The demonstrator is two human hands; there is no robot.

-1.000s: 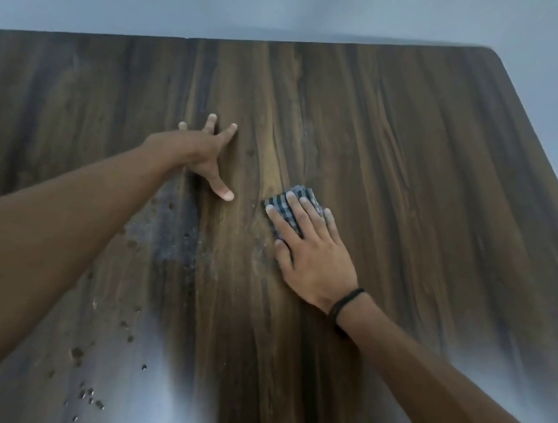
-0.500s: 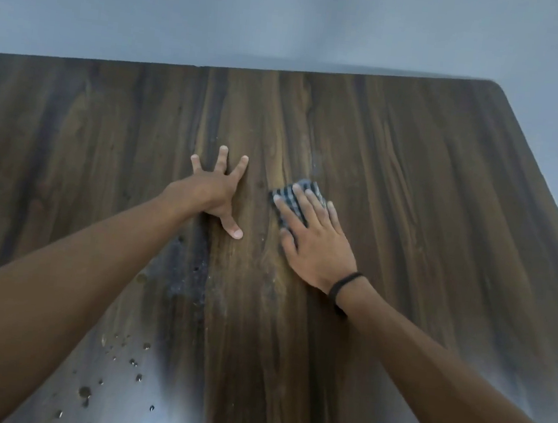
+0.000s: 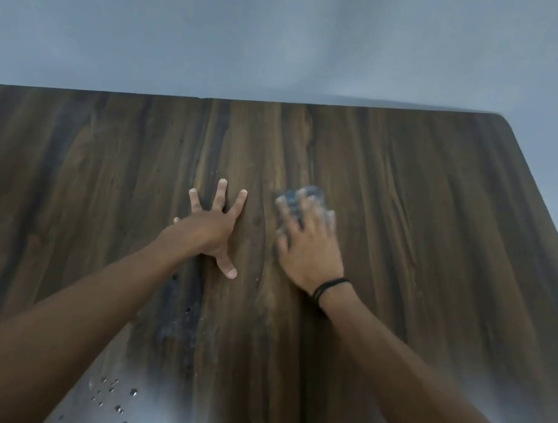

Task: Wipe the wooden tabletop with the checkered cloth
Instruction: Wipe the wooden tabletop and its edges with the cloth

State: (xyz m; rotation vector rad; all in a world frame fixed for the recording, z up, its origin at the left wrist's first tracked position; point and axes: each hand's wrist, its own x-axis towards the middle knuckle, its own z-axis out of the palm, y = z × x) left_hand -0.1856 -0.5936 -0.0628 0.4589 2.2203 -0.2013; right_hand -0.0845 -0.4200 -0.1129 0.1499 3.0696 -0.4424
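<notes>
Checkered cloth is lying flat on the wooden desk, a bit past the middle of it towards 12 o'clock. It's pinned under the right grip. That grip isn't closed round it at all: the fingers are stretched out straight and just press down on top, so only the far edge of the fabric peeks out beyond the fingertips. Both that hand and the cloth are pretty blurred, so the pattern is hard to make out. There's a black wristband on that wrist.

The left grip sits just beside it at 9 o'clock, not touching the cloth. It's open too, holding nothing, with the fingers splayed wide and the tips planted on the bare wood, thumb sticking back towards 5 o'clock.

Down at 7 o'clock from the left grip, near the bottom edge of the view, there's a scatter of small droplets on a shiny patch of the desk, and a pale speckled smear runs along the grain between them and the hand. A plain grey wall backs the desk at 12 o'clock.
</notes>
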